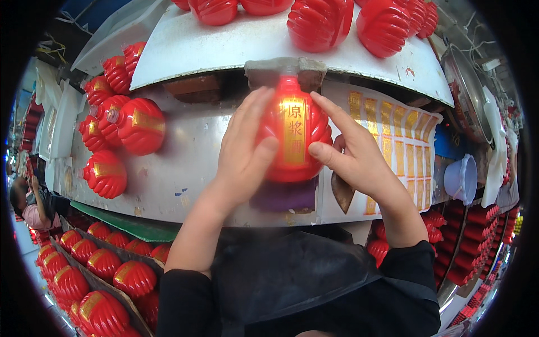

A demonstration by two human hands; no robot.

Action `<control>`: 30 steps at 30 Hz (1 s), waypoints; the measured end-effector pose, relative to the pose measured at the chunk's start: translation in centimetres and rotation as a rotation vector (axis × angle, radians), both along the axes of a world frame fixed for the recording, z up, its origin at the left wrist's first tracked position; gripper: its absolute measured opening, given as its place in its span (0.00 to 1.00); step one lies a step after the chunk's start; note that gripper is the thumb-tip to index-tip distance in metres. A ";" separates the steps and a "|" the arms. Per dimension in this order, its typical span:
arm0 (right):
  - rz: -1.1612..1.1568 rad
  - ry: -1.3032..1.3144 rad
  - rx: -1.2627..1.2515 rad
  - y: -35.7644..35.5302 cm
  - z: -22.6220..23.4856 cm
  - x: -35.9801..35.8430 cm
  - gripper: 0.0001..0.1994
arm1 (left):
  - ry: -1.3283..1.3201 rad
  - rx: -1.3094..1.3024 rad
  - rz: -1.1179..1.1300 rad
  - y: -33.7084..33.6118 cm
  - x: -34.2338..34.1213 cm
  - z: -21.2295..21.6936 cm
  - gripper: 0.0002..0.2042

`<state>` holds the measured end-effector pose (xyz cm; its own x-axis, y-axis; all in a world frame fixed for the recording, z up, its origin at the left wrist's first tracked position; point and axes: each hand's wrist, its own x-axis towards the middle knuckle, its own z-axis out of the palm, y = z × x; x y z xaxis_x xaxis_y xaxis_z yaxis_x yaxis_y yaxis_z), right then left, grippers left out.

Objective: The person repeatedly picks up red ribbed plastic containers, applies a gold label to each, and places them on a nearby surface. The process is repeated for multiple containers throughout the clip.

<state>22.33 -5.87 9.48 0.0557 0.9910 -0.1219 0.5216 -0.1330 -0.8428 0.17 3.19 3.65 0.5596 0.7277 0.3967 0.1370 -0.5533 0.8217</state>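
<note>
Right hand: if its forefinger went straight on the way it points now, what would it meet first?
Probably the grey block over the red bottle: the right hand points its forefinger up-left along the bottle's shoulder. Depth is unclear.

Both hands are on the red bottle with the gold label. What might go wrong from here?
1. The label may set crooked or wrinkled: the left hand and right hand press only at the sides of the bottle.
2. The ribbed, rounded bottle may twist under that pressure.
3. An elbow may knock the labelled bottles lying at the left.
</note>
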 end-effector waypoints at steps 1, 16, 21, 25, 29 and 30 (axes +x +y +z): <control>0.004 0.009 0.025 -0.3 -0.1 -0.1 0.38 | 0.029 0.014 0.012 -0.2 0.0 -0.1 0.34; -0.006 -0.153 0.149 -0.5 -1.3 -1.4 0.44 | 0.029 -0.026 -0.031 -0.3 -0.3 -0.5 0.40; 0.004 -0.164 0.162 -0.5 -1.5 -1.2 0.44 | 0.034 -0.004 -0.043 -0.3 -0.4 -0.4 0.38; 0.002 0.031 0.081 -0.3 -1.3 -0.7 0.42 | -0.114 -0.198 -0.045 -0.2 -0.3 -0.5 0.32; -0.007 0.062 0.056 -0.2 -1.0 -0.4 0.42 | -0.114 -0.237 -0.079 -0.1 -0.5 -0.3 0.31; -0.009 0.052 0.047 -0.2 -1.0 -0.4 0.42 | -0.103 -0.241 -0.091 -0.1 -0.6 -0.2 0.31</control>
